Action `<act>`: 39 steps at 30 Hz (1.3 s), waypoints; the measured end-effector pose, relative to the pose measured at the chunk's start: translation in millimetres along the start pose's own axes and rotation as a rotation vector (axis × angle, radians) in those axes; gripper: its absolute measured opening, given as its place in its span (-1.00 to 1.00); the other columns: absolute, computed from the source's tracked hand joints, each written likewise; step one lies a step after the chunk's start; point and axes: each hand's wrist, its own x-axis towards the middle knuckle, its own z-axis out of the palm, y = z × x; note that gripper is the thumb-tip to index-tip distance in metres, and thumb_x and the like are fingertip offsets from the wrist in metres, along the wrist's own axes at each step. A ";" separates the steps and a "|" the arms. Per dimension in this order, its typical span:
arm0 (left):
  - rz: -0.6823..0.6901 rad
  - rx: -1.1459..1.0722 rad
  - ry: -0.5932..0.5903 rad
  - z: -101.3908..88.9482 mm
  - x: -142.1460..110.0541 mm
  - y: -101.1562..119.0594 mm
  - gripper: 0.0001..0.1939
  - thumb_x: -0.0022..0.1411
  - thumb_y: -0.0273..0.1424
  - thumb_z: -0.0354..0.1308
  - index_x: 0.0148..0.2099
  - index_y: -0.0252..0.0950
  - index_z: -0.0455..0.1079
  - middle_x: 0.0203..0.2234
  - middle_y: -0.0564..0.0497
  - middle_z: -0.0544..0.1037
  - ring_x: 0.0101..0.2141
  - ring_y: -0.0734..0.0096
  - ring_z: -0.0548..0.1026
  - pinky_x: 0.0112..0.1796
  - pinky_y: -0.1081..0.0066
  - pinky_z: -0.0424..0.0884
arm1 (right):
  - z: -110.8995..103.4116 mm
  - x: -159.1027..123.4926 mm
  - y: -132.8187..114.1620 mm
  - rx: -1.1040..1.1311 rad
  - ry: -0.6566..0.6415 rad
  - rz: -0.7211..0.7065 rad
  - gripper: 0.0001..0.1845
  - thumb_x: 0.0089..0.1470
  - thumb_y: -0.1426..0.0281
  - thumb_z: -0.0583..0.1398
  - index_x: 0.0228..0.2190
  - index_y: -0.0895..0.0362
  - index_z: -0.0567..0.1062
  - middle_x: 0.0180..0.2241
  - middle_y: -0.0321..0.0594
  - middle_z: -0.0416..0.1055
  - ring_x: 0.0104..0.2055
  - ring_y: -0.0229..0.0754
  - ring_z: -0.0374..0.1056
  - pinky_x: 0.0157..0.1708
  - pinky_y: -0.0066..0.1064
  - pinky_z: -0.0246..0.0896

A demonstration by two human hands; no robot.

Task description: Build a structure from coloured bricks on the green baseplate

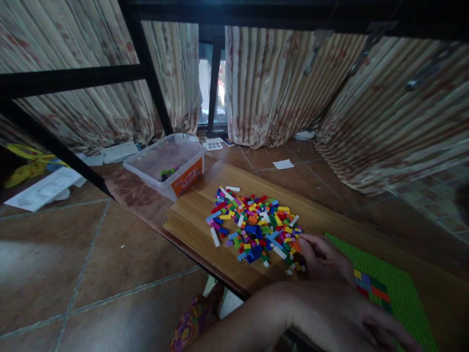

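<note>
My left hand [337,313] reaches in from the bottom, its forearm crossing in front of my right hand. Its fingers stretch toward the lower right over the near side of a green baseplate [399,288]; their tips are dim and partly hidden. Several coloured bricks [373,288] sit on that plate in a small flat patch. Beyond the left hand, my right hand [328,256] rests at the right edge of a loose heap of toy building bricks [256,227]. Its thumb and fingers are bent but apart, close to an orange brick [296,246].
A clear plastic box [146,168] with an orange label and a few bricks inside stands at the far left end of the wooden board [198,234]. Dark metal bars [146,63] frame the left and top. Papers [283,164] lie on the tiled floor near striped curtains [271,88].
</note>
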 end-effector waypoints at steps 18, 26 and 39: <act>0.087 -0.037 0.303 -19.8 -36.4 14.4 -0.56 0.15 -0.26 0.29 0.07 -0.26 0.46 -0.27 0.00 0.56 -0.29 0.44 0.51 -0.25 0.51 0.39 | 57.3 125.1 -12.4 -0.248 -0.327 -0.144 -0.83 0.03 0.35 0.21 -0.35 0.09 0.61 -0.37 -0.15 0.60 -0.33 -0.09 0.49 -0.29 -0.29 0.31; 0.091 -0.127 0.297 -22.6 -54.1 40.3 -0.71 0.22 -0.38 0.19 -0.01 -0.30 0.52 -0.35 -0.03 0.53 -0.34 0.41 0.44 -0.32 0.48 0.35 | 43.8 95.0 -39.5 -0.191 -0.285 -0.166 -0.79 0.11 0.47 0.17 -0.29 0.02 0.60 -0.21 -0.25 0.56 -0.13 -0.16 0.43 -0.04 -0.29 0.25; 0.070 -0.211 0.324 -24.8 -60.5 55.8 -0.63 0.16 -0.21 0.27 -0.01 -0.23 0.55 -0.33 -0.09 0.55 -0.40 0.38 0.44 -0.37 0.45 0.33 | -52.8 -42.4 -25.9 0.459 0.071 0.051 -0.83 0.11 0.35 0.21 -0.23 0.00 0.56 -0.27 -0.24 0.49 -0.21 -0.17 0.41 -0.19 -0.28 0.32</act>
